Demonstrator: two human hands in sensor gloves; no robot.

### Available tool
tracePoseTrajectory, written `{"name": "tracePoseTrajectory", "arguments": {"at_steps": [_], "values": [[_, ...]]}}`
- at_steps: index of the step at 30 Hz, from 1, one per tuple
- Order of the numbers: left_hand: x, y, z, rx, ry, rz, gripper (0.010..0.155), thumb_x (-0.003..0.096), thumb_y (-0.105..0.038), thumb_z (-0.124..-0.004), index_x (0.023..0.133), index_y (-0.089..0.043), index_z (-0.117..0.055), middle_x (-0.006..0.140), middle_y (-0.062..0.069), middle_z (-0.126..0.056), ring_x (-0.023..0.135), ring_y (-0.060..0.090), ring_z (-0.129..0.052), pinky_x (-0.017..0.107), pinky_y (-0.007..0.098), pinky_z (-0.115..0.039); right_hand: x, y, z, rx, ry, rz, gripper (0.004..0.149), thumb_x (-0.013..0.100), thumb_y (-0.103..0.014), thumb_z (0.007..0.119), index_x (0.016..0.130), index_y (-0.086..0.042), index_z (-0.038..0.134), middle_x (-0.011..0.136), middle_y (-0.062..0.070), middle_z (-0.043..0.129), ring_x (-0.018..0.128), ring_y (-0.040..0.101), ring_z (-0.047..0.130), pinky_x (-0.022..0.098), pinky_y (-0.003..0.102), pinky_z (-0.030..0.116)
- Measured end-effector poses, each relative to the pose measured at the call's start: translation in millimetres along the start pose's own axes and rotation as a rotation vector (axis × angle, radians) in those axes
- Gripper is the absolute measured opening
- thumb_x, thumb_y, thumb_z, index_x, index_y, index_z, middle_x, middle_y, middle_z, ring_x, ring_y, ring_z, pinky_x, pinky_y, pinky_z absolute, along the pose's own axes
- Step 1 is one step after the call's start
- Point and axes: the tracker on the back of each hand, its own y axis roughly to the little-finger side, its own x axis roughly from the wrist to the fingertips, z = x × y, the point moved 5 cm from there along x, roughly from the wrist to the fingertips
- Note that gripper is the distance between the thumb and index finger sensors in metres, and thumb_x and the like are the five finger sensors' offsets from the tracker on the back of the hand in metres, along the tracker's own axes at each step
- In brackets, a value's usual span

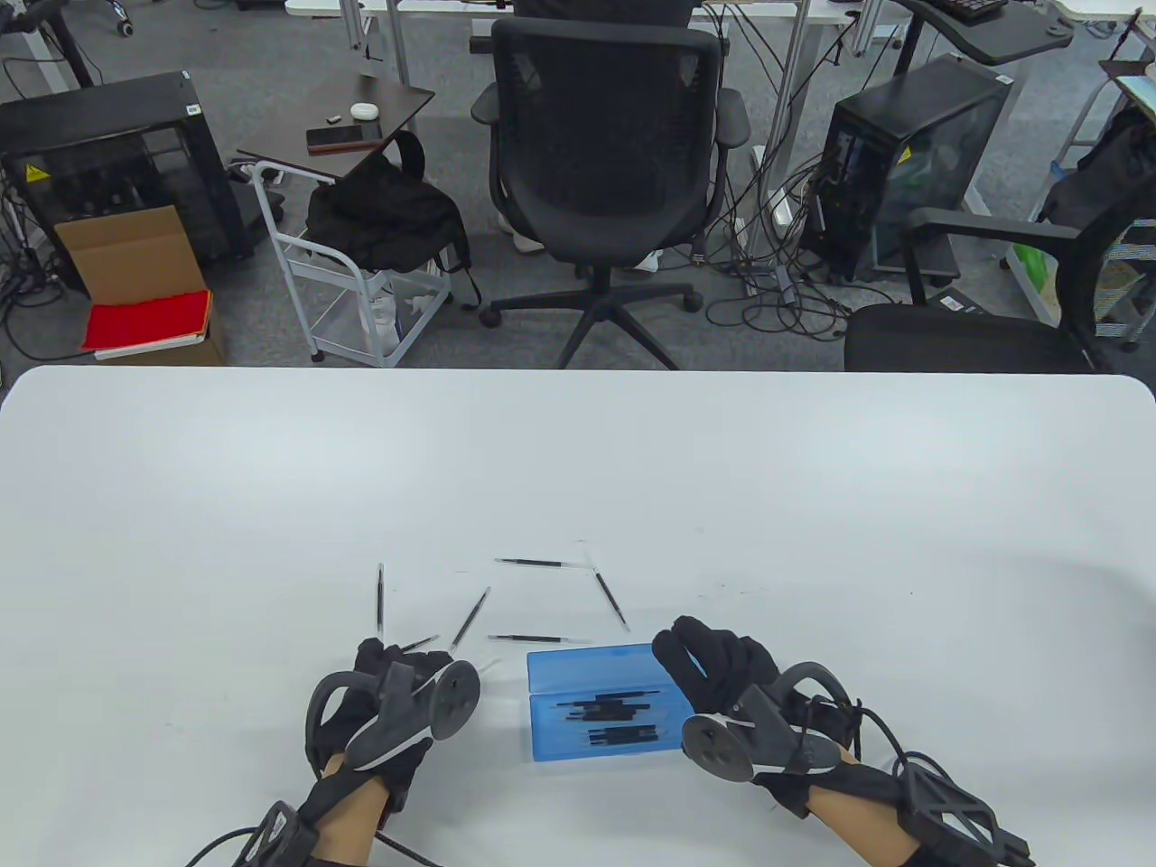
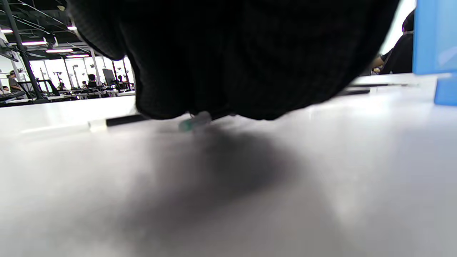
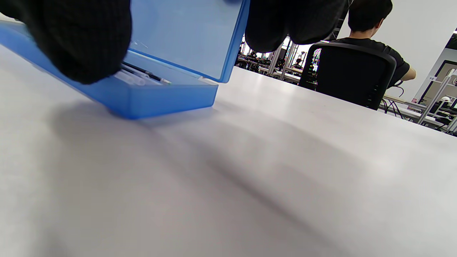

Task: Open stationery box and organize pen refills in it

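The blue stationery box (image 1: 551, 731) stands open near the table's front edge, its lid (image 1: 591, 670) raised at the back. Several black pen refills (image 1: 614, 713) lie inside it. My right hand (image 1: 684, 643) holds the lid's right end; in the right wrist view the thumb (image 3: 75, 43) sits before the box (image 3: 160, 100) and the fingers (image 3: 285, 21) behind the lid (image 3: 185, 39). My left hand (image 1: 386, 656) is left of the box, fingertips curled down on a loose refill (image 1: 417, 644), whose greenish tip (image 2: 194, 121) shows under the glove (image 2: 214, 71).
Several more loose refills lie on the white table (image 1: 813, 542) behind the box, among them one (image 1: 380, 596) at far left, one (image 1: 533, 563) farthest back and one (image 1: 611, 601) slanted. Office chairs (image 1: 605, 172) stand beyond the far edge. A person (image 3: 371, 53) sits in the background.
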Motion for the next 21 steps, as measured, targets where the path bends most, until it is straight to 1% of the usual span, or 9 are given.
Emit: {"name": "tracePoseTrajectory", "arguments": {"at_steps": [3,5,6,8,11,13,15,19,21], "values": [[-8,4,21,-0.06,-0.073,0.019,0.056,0.0384,-0.031,-0.097,0.09,-0.018,-0.083,0.078,0.001,-0.103,0.073,0.027,-0.106,0.078,0.061,-0.068,0,0,0,0.003,-0.001,0.0,0.114,0.041,-0.053,0.084,0.116,-0.012,0.008,0.122,0.03,0.022,0.105,0.049,0.063,0.077,0.062,0.06],[-16,3,42,-0.093,-0.146,0.011,0.056,0.0382,-0.032,-0.097,0.09,-0.018,-0.083,0.077,0.001,-0.104,0.072,0.027,-0.106,0.077,0.061,-0.069,0,0,0,0.002,-0.001,-0.001,0.114,0.041,-0.053,0.084,0.116,-0.012,0.008,0.122,0.03,0.022,0.104,0.049,0.063,0.077,0.062,0.06],[-18,2,47,-0.099,-0.154,0.01,0.055,0.0382,-0.032,-0.097,0.09,-0.018,-0.083,0.077,0.001,-0.104,0.072,0.027,-0.107,0.077,0.061,-0.069,0,0,0,0.002,-0.001,-0.001,0.114,0.041,-0.053,0.084,0.116,-0.011,0.008,0.122,0.03,0.022,0.105,0.049,0.063,0.077,0.062,0.06],[-26,-9,68,-0.104,-0.228,-0.034,0.055,0.0382,-0.032,-0.098,0.09,-0.017,-0.084,0.077,0.001,-0.104,0.071,0.027,-0.107,0.076,0.061,-0.07,0,0,0,0.002,-0.001,-0.001,0.114,0.042,-0.053,0.084,0.116,-0.012,0.008,0.122,0.03,0.022,0.105,0.049,0.063,0.077,0.062,0.06],[-35,-33,86,-0.096,-0.266,-0.118,0.055,0.0384,-0.033,-0.098,0.09,-0.017,-0.084,0.077,0.0,-0.104,0.071,0.027,-0.107,0.075,0.061,-0.07,0,0,0,0.002,-0.001,-0.002,0.114,0.041,-0.054,0.084,0.116,-0.012,0.008,0.122,0.03,0.022,0.105,0.049,0.063,0.077,0.062,0.06],[-41,-59,92,-0.07,-0.27,-0.193,0.055,0.0385,-0.033,-0.097,0.09,-0.017,-0.084,0.077,0.0,-0.104,0.071,0.026,-0.107,0.075,0.061,-0.071,0,0,0,0.008,-0.003,-0.003,0.114,0.041,-0.054,0.084,0.116,-0.012,0.008,0.122,0.03,0.021,0.105,0.049,0.063,0.077,0.062,0.06],[-43,-81,91,-0.034,-0.253,-0.25,0.055,0.0385,-0.033,-0.097,0.09,-0.017,-0.084,0.077,-0.001,-0.104,0.071,0.026,-0.107,0.075,0.061,-0.07,0,0,0,0.009,-0.003,-0.003,0.115,0.042,-0.054,0.084,0.116,-0.012,0.007,0.122,0.03,0.021,0.105,0.049,0.062,0.077,0.062,0.06],[-47,-132,76,0.067,-0.213,-0.369,0.055,0.0383,-0.033,-0.097,0.089,-0.018,-0.084,0.077,-0.001,-0.104,0.071,0.026,-0.107,0.075,0.061,-0.071,0,1,0,0.009,-0.003,-0.004,0.114,0.042,-0.054,0.084,0.116,-0.012,0.008,0.122,0.03,0.021,0.105,0.049,0.063,0.077,0.062,0.06],[-47,-147,66,0.091,-0.2,-0.411,0.055,0.038,-0.033,-0.097,0.089,-0.018,-0.084,0.077,-0.001,-0.104,0.071,0.025,-0.108,0.075,0.061,-0.071,0,1,1,0.01,-0.003,-0.005,0.114,0.042,-0.054,0.084,0.116,-0.012,0.007,0.122,0.03,0.021,0.105,0.049,0.062,0.077,0.062,0.06]]}}
